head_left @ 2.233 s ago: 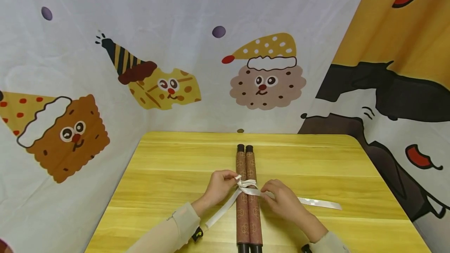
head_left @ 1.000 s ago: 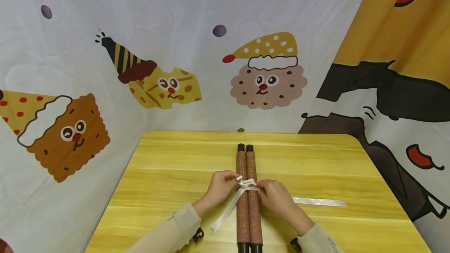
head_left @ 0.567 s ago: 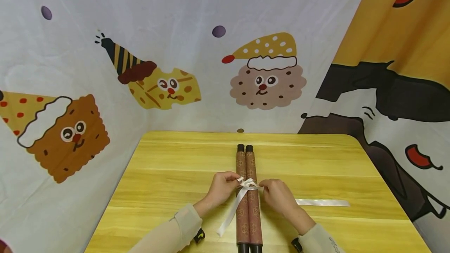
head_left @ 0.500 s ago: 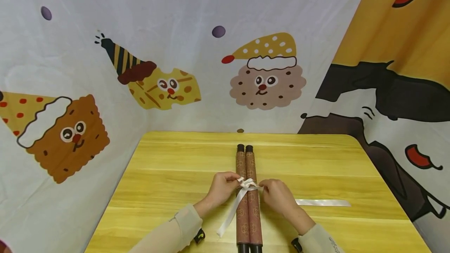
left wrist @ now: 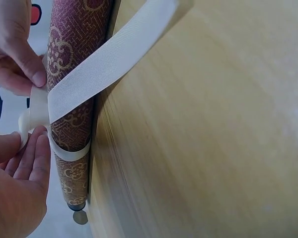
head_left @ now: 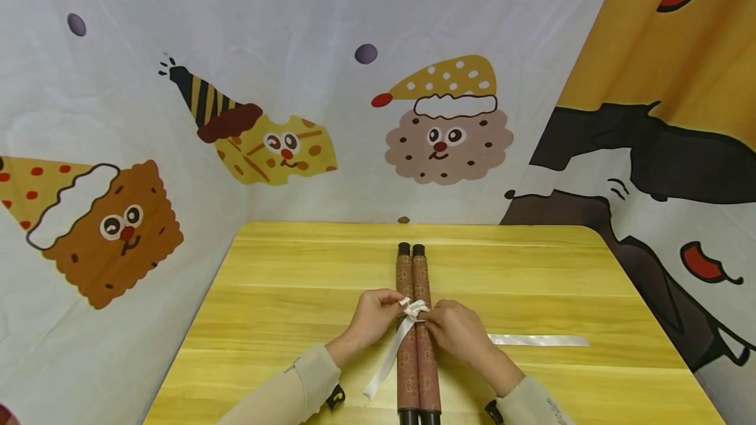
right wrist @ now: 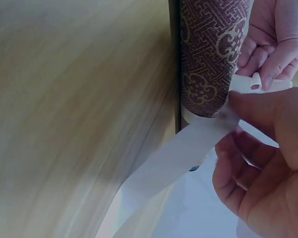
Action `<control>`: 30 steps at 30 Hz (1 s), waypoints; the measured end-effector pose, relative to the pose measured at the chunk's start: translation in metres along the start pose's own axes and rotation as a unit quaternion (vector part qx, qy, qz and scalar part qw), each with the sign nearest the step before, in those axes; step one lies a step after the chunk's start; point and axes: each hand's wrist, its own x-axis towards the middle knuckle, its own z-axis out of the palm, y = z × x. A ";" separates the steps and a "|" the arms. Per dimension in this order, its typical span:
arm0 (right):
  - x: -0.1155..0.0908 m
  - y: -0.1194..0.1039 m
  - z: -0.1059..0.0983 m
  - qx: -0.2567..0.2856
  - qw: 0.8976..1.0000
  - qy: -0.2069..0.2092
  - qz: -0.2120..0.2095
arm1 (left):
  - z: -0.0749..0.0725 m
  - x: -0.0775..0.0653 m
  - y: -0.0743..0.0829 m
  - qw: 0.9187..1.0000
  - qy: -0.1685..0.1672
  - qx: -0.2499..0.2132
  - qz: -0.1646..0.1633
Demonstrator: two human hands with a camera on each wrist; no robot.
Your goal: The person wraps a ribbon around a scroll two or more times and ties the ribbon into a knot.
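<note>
Two scrolls (head_left: 418, 366) covered in reddish-brown patterned cloth, with black end knobs, lie side by side on the table. A white ribbon (head_left: 390, 359) goes around them, with a loop and crossing strands on top. From the left, my left hand (head_left: 373, 317) pinches a ribbon loop between thumb and fingers; the left wrist view shows this loop (left wrist: 24, 121) standing off the scroll. My right hand (head_left: 463, 333) pinches the ribbon close to the knot at the right scroll; its thumb presses a strand (right wrist: 228, 116) in the right wrist view. The knot's inside is partly hidden by fingers.
One ribbon tail slants toward the near left, and the other tail (head_left: 540, 341) lies flat on the wooden table (head_left: 283, 267) to the right. A cartoon-printed curtain (head_left: 295, 202) hangs behind the table's far edge.
My right hand has shifted left, closer to the knot, and the strand it pulled sideways is now shorter. The near-left ribbon tail has swung nearer the scrolls. My left hand stays nearly in place.
</note>
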 end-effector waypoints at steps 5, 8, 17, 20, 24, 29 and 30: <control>0.000 -0.001 0.000 0.007 1.000 0.004 -0.003 | 0.000 -0.004 0.012 1.000 -0.004 -0.022 0.001; -0.001 0.001 0.000 0.013 1.000 0.010 0.006 | 0.000 -0.008 0.024 0.999 -0.010 -0.033 0.004; -0.001 0.007 0.004 0.029 0.998 0.027 0.050 | 0.001 -0.013 0.035 0.998 -0.017 -0.051 0.016; 0.000 0.007 0.006 0.049 0.995 0.031 0.078 | 0.002 -0.010 0.025 0.999 -0.015 -0.048 0.011; 0.002 0.007 0.008 0.092 0.988 0.037 0.117 | 0.003 -0.007 0.017 0.999 -0.012 -0.042 0.010; 0.004 0.009 0.011 0.149 0.975 0.052 0.158 | 0.002 -0.012 0.033 0.999 -0.017 -0.042 0.012; 0.004 0.009 0.011 0.156 0.973 0.055 0.164 | 0.002 -0.013 0.035 0.999 -0.018 -0.042 0.011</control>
